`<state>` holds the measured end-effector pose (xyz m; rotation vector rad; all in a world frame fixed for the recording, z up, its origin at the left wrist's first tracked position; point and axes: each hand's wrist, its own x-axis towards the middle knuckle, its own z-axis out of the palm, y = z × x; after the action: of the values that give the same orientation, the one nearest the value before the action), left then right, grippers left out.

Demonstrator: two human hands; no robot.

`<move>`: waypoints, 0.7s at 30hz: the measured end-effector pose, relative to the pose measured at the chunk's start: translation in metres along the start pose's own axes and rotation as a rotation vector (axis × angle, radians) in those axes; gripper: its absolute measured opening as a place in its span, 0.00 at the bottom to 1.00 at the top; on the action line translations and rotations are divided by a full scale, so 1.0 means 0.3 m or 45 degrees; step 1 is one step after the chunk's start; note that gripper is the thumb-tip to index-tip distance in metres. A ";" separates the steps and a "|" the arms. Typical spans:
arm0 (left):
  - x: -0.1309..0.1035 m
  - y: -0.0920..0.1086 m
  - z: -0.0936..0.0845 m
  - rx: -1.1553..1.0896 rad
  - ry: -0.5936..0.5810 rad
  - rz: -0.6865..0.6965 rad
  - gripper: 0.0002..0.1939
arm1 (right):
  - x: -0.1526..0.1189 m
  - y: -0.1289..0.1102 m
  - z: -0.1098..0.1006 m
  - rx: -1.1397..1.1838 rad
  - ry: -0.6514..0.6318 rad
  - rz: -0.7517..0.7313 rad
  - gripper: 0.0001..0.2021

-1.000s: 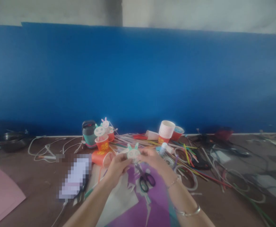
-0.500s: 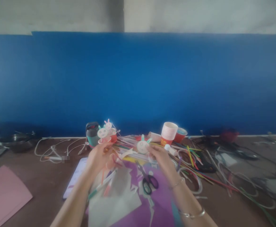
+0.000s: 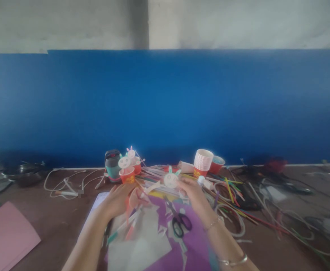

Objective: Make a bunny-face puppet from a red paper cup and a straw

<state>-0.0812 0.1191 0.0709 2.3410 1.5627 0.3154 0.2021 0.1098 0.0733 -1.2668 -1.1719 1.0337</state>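
My right hand [image 3: 191,190] pinches the edge of a white paper rabbit head [image 3: 171,180] with green ears. My left hand [image 3: 121,199] is lowered over the pile at the centre left, beside a pinkish paper piece [image 3: 136,198]; its fingertips are blurred, and whether they grip anything is unclear. Just beyond it stands a red paper cup [image 3: 127,175], with a rabbit face [image 3: 124,162] above it. Black-handled scissors [image 3: 178,222] lie on purple paper [image 3: 194,241] between my forearms. White paper [image 3: 142,244] and markers [image 3: 122,229] are nearer my left forearm.
Stacked paper cups [image 3: 203,162] stand behind my right hand, near coloured pipe cleaners [image 3: 232,192]. A dark and teal container [image 3: 112,165] and a phone [image 3: 93,209] are at left. Pink paper [image 3: 11,237] lies far left, and cables [image 3: 66,184] behind it.
My left hand has moved down from the red cup, uncovering more of it. My right hand still holds the rabbit head. The whole view has shifted slightly.
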 end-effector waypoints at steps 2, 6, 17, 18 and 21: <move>0.005 -0.002 0.008 -0.037 0.027 0.029 0.24 | -0.001 -0.003 0.000 0.021 -0.003 -0.002 0.19; -0.012 0.021 -0.019 -0.239 0.109 0.075 0.25 | -0.006 -0.013 0.004 0.121 -0.031 0.010 0.17; 0.043 0.255 0.127 -0.716 0.639 0.016 0.45 | -0.008 -0.012 0.021 0.368 0.196 -0.011 0.15; 0.052 0.273 0.165 -0.735 0.657 0.005 0.44 | -0.008 -0.016 0.019 0.380 0.216 -0.012 0.14; 0.059 0.313 0.254 -0.787 0.662 -0.059 0.40 | -0.018 -0.033 0.013 0.328 0.196 0.032 0.13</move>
<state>0.0325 0.0918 0.0352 1.8068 1.4296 1.2731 0.1968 0.1043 0.0826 -1.1375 -0.8774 1.0497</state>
